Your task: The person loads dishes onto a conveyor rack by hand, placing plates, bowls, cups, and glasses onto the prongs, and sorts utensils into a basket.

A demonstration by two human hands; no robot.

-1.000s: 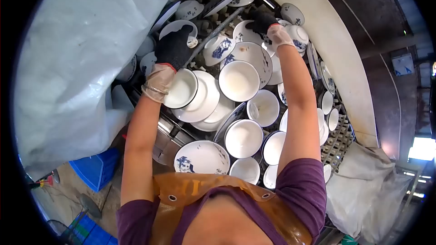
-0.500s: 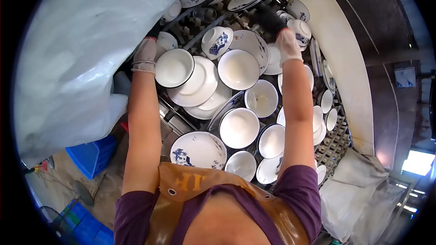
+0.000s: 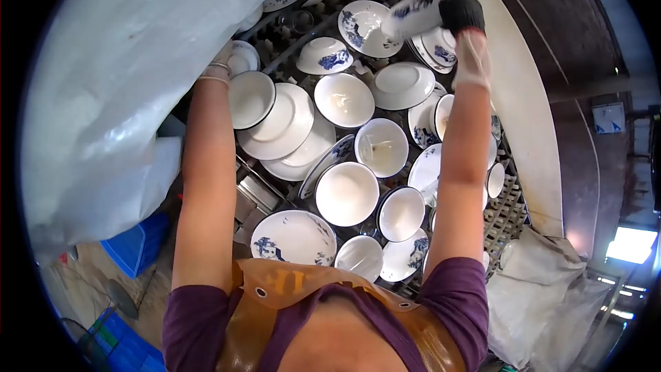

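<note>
A gloved right hand lifts a patterned bowl at the far right of a pegged rack crowded with crockery. Its dark fingers are closed on the bowl's near-right end; motion blur hides exactly how they wrap it. The bowl is tipped on its side, its other end reaching over the edge of a wide blue-figured dish, though whether the two touch cannot be told. Just below the grip sit more figured bowls, close to a pale side panel.

The left hand reaches in beneath a plastic sheet, beside a small dish. Its fingers are out of sight, and from here one cannot tell how far they are open or whether they hold anything. Nearby, a deep white bowl rests on overlapping plates.

The held bowl looks like glazed ceramic: stiff, fairly light for one hand, likely slick if wet, and liable to chip against its neighbours. A sound hold would seem to be across the wall and foot, the thumb opposing the fingers, rather than a pinch at the thin rim. The wide dish would probably feel heavier and want support underneath. A bowl with residue inside could be slippery along its inner wall.
</note>
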